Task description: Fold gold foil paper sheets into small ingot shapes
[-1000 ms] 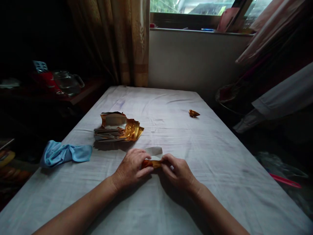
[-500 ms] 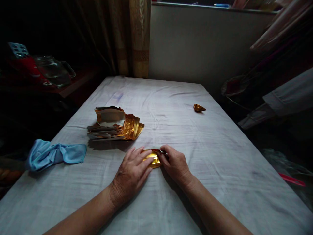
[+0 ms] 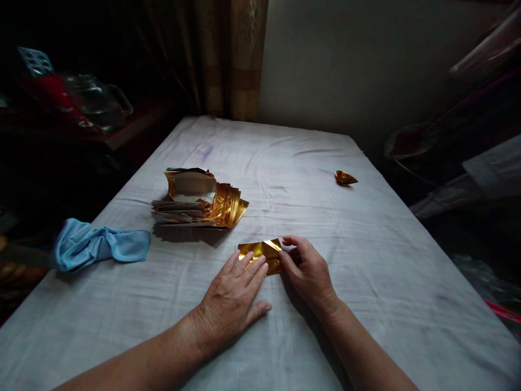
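No lettering or numbers can be read.

1. The gold paper (image 3: pixel 262 248) is now lying nearly flat, no longer curling into a roll as it was a second ago.
2. The left hand (image 3: pixel 228 298) is stretching its fingers (image 3: pixel 256 281) across it, the thumb now spreading clear.
3. The right hand (image 3: pixel 311 274) is apparently loosening its pinch, though shadow is obscuring the contact.
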A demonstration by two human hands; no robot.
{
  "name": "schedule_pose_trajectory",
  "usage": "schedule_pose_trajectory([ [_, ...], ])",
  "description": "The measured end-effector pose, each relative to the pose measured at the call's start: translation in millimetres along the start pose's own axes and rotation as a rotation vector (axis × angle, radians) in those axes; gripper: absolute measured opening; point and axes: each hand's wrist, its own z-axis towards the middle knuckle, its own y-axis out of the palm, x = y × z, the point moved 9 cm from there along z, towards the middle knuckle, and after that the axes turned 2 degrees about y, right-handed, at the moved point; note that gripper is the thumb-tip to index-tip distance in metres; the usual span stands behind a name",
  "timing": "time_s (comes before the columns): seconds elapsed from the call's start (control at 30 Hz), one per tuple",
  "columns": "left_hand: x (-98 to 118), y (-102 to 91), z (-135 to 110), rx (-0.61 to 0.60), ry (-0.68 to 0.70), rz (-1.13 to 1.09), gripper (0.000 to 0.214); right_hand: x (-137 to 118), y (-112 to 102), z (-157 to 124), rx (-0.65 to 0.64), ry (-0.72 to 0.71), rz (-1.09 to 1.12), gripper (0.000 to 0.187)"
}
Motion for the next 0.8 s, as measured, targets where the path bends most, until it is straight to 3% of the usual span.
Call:
schedule_pose_trajectory([
  [0.27,0,1.1,-2,0.025,-0.02,0.048,0.054,-5,1,3,-0.01,-0.042,-0.059,0.018],
  [0.67,-3,-3.1,-2,0.043,-0.036,0.073,0.042,-7,8,6,-0.071,-0.035,-0.152,0.027],
  [0.8,-4,-3.8,-2,0.049,-0.028,0.042,0.041,-8,20,24,-0.214,-0.039,-0.303,0.031],
])
